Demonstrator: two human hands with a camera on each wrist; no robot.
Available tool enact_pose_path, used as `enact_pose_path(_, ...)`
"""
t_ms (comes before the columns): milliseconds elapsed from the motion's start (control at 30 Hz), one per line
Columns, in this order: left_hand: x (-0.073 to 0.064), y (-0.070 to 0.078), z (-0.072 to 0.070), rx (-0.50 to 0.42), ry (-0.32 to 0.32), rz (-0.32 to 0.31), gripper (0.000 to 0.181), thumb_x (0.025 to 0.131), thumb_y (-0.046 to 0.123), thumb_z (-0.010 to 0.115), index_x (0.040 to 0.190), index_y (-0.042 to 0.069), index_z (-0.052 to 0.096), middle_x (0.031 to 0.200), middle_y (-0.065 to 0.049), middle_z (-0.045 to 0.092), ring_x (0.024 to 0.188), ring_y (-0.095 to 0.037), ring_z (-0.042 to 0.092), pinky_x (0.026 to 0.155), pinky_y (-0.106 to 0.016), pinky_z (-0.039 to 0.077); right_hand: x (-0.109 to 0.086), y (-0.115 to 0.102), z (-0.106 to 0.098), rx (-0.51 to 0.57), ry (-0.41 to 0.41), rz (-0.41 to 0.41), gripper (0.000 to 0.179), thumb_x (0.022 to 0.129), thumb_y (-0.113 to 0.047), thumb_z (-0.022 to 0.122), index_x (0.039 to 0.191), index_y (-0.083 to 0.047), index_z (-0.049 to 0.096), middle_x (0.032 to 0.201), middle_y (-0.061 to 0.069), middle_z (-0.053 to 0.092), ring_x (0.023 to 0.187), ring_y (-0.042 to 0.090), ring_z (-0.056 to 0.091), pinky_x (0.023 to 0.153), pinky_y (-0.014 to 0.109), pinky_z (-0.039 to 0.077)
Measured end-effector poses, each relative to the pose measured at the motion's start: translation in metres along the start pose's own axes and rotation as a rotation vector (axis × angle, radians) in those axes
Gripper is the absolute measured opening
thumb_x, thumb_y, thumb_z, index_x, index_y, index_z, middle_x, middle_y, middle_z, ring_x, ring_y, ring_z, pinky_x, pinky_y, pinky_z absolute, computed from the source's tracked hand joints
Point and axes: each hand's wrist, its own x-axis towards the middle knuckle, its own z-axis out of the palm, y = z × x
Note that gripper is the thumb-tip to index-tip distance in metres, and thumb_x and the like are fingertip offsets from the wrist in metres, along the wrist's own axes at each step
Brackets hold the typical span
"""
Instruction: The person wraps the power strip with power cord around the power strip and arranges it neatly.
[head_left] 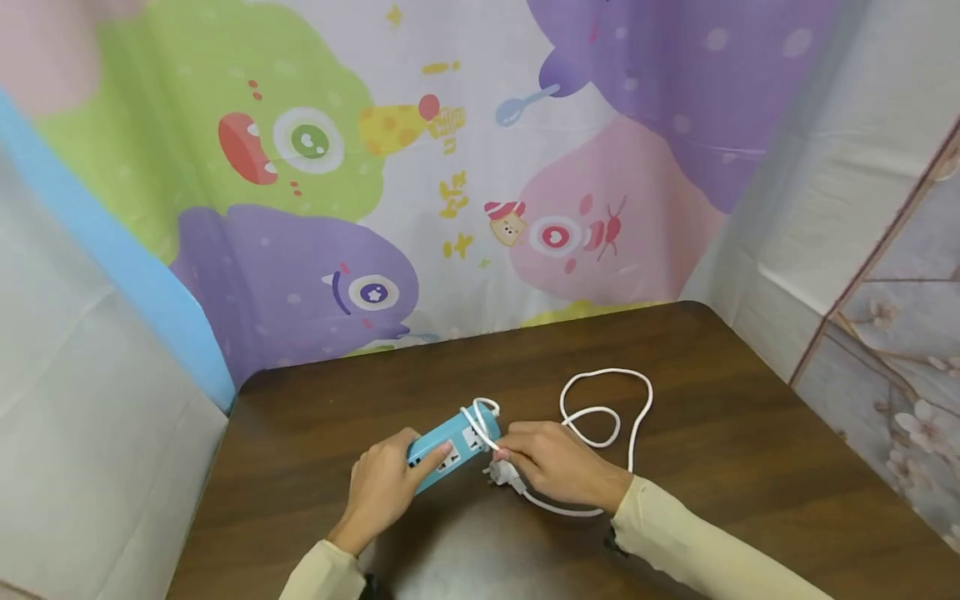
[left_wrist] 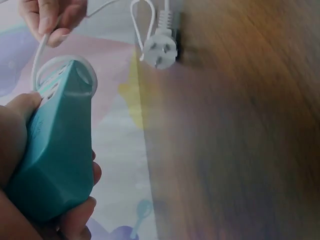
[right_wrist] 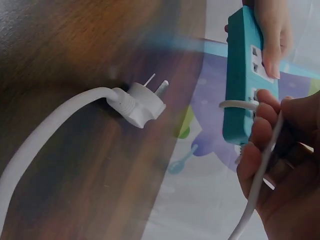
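Observation:
A blue power strip (head_left: 457, 443) with white sockets is held tilted by my left hand (head_left: 382, 482), its thumb on the socket face and its fingers curled round the underside. White cord (right_wrist: 265, 160) loops around the strip's far end. My right hand (head_left: 558, 462) pinches that cord between thumb and fingers, close beside the strip. Below the right hand is the white plug (head_left: 504, 473), with its metal pins showing in the left wrist view and the right wrist view.
A loose loop of the white cord (head_left: 649, 400) lies on the dark wooden table (head_left: 315, 417), right of the hands. Behind the table hangs a curtain (head_left: 465, 292) printed with cartoon monsters. Pale fabric (head_left: 795, 250) hangs at the right side.

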Motion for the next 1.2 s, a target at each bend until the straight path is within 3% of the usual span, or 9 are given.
enact_pose_path(233, 0.001, 0.008, -0.005, -0.078, -0.043, -0.019, 0.049, 0.091, 0.066, 0.067, 0.095, 0.016, 0.071, 0.071, 0.008, 0.061, 0.061, -0.011, 0.05, 0.056, -0.034, 0.039, -0.003, 0.003, 0.0, 0.099, -0.038, -0.012, 0.011, 0.1, -0.01, 0.067, 0.102, -0.012, 0.077, 0.085, -0.002, 0.065, 0.072, 0.002, 0.049, 0.067, 0.02, 0.044)
enact_pose_path(467, 0.003, 0.013, -0.011, -0.156, -0.055, -0.042, 0.046, 0.091, 0.061, 0.069, 0.095, 0.015, 0.072, 0.075, 0.005, 0.065, 0.062, -0.012, 0.052, 0.059, -0.034, 0.041, -0.002, 0.006, 0.0, 0.077, -0.019, -0.007, 0.008, 0.097, -0.01, 0.071, 0.101, -0.012, 0.078, 0.089, -0.009, 0.067, 0.077, 0.003, 0.055, 0.071, 0.024, 0.049)
enact_pose_path(600, 0.001, 0.016, -0.013, -0.213, -0.052, -0.04, 0.04, 0.093, 0.055, 0.071, 0.093, 0.016, 0.072, 0.077, 0.005, 0.066, 0.063, -0.012, 0.053, 0.061, -0.034, 0.043, -0.001, 0.006, -0.001, 0.117, -0.005, -0.017, 0.005, 0.096, -0.014, 0.073, 0.096, -0.015, 0.077, 0.088, -0.011, 0.067, 0.077, 0.002, 0.056, 0.07, 0.023, 0.049)
enact_pose_path(767, -0.003, 0.02, -0.017, -0.39, -0.111, -0.06, 0.035, 0.096, 0.05, 0.07, 0.094, 0.015, 0.072, 0.081, 0.003, 0.066, 0.07, -0.014, 0.057, 0.066, -0.033, 0.048, -0.002, 0.009, -0.002, 0.191, -0.018, -0.048, 0.008, 0.095, -0.018, 0.073, 0.089, -0.016, 0.077, 0.08, -0.007, 0.067, 0.072, -0.002, 0.052, 0.066, 0.017, 0.046)
enact_pose_path(933, -0.009, 0.024, -0.022, -0.557, -0.226, -0.097, 0.035, 0.095, 0.049, 0.072, 0.095, 0.013, 0.073, 0.083, -0.002, 0.068, 0.072, -0.018, 0.061, 0.066, -0.033, 0.051, -0.007, 0.02, 0.0, 0.363, -0.123, -0.104, 0.013, 0.098, -0.014, 0.069, 0.088, -0.01, 0.078, 0.08, -0.002, 0.072, 0.068, 0.001, 0.063, 0.064, 0.016, 0.051)
enact_pose_path(1033, -0.013, 0.026, -0.024, -0.583, -0.269, -0.067, 0.034, 0.094, 0.049, 0.073, 0.094, 0.014, 0.073, 0.083, -0.002, 0.07, 0.07, -0.018, 0.062, 0.065, -0.033, 0.052, -0.01, 0.029, 0.001, 0.419, -0.187, -0.127, 0.014, 0.099, -0.007, 0.067, 0.091, -0.007, 0.079, 0.083, -0.003, 0.075, 0.068, 0.004, 0.068, 0.064, 0.017, 0.053)
enact_pose_path(1200, -0.017, 0.03, -0.023, -0.505, -0.356, 0.076, 0.032, 0.095, 0.053, 0.071, 0.092, 0.021, 0.074, 0.077, 0.005, 0.068, 0.063, -0.009, 0.056, 0.058, -0.028, 0.048, -0.011, 0.039, -0.003, 0.32, -0.195, -0.139, 0.015, 0.088, 0.002, 0.072, 0.081, -0.012, 0.072, 0.072, -0.01, 0.066, 0.066, -0.005, 0.055, 0.061, 0.015, 0.047)
